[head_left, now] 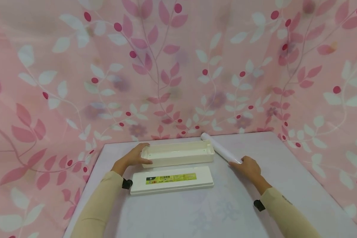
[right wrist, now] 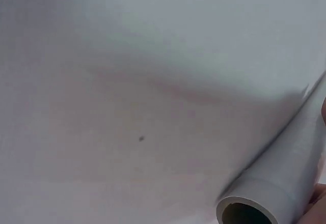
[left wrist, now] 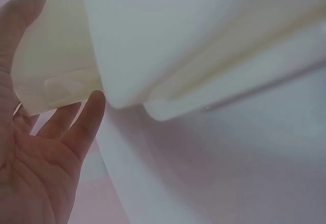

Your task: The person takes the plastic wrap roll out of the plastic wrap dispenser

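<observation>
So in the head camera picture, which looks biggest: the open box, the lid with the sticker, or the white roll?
1. Lid, largest.
2. Open box, nearly as long, so it is close.
3. White roll, smallest, though the right hand hides one end.

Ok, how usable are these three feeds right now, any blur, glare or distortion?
Head view: even soft light, no glare, slight wide-angle bending at the edges; the cream plastic tray and white film roll read clearly. Left wrist view: too close, the tray is soft and washed out. Right wrist view: hazy, only the roll's open end is distinct.

Open cream tray [head_left: 178, 153] lying lengthwise on table, white roll [head_left: 219, 148] angled just beside its right end
</observation>
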{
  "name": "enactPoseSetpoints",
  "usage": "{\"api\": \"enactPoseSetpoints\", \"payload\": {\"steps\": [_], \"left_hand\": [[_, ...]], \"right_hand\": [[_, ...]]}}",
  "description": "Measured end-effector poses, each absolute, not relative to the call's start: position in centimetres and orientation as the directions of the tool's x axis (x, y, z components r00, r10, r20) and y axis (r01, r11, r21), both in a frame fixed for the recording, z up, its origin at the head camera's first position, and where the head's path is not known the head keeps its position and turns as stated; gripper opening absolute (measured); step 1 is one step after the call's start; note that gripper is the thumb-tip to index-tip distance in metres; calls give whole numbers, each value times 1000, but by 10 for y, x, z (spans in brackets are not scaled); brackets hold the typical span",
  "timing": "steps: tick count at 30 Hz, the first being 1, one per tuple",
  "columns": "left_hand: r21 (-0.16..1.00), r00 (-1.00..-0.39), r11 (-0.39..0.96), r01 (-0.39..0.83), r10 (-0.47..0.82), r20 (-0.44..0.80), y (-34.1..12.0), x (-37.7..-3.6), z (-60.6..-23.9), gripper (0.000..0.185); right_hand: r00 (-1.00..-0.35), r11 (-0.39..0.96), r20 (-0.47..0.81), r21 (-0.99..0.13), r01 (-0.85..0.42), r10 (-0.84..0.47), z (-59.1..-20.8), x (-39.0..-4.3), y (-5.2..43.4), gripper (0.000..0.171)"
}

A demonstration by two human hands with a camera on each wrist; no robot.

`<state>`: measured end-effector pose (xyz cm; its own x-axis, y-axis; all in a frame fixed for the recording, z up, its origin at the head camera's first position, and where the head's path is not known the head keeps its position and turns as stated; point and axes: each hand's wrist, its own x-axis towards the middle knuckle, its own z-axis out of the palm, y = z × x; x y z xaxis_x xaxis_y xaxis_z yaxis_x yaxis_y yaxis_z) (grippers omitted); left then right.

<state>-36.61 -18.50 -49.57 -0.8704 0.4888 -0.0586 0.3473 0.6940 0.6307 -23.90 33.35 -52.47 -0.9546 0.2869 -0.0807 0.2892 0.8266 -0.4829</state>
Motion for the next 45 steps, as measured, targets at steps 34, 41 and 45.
{"api": "enactPoseSetpoints", "payload": {"steps": [34,41,45], "left_hand": [[643,-880,698,314,468,-78,-185,-369,-499,103],[637,-882,704,313,465,-80,-184,-369,-499,102],[636,-883,706,312,462,-80,-184,-369,-497,103]], "right_hand": [[-997,851,-47,-519,75,59,-529,-244,331,72],[-996,831,-80,-550,82,45,-525,-240,323,72],[-994,834,-73,-541,105,78,-526,-238,317,73]]}}
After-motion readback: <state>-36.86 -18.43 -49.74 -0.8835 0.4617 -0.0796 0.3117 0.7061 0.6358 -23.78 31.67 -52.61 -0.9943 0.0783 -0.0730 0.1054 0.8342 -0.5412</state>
